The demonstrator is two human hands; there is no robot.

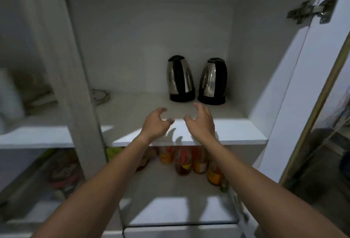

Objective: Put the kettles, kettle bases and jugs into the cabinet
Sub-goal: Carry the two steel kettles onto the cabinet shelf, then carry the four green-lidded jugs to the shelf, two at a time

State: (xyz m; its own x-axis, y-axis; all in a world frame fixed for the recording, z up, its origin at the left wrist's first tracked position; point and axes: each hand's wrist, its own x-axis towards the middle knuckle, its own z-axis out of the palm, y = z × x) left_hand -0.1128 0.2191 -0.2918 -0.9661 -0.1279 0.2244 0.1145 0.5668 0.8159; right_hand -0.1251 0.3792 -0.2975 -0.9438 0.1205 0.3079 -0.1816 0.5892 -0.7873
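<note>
Two bare forearms enter from the bottom of the frame and reach up toward the centre. The left hand [155, 122] hangs over the front edge of the upper shelf [236, 133], fingers curled and spread, its grip open and holding nothing. The right hand [201, 119] is just beside it to the right, fingers likewise loosely curled apart, grip open and empty. The two hands are near each other but not touching; their shadows fall on the lit front strip of the shelf.

Below that shelf, in the lower centre of the frame, a lower shelf [161, 184] carries a row of bottles [198, 163] with orange and red labels, blurred.

Further in, on the upper shelf, two steel-and-black kettles stand upright side by side, right of centre. The left kettle [180, 79] and the right kettle [213, 81] are close together; whether they touch cannot be told. Both stand beyond the fingertips, apart from the hands.

At the left of the same shelf, partly hidden behind the cabinet divider [83, 86], lies a flat round object [100, 95], not identifiable.

The cabinet door [303, 86] stands open at the right, with a metal hinge [314, 8] at the upper right.
</note>
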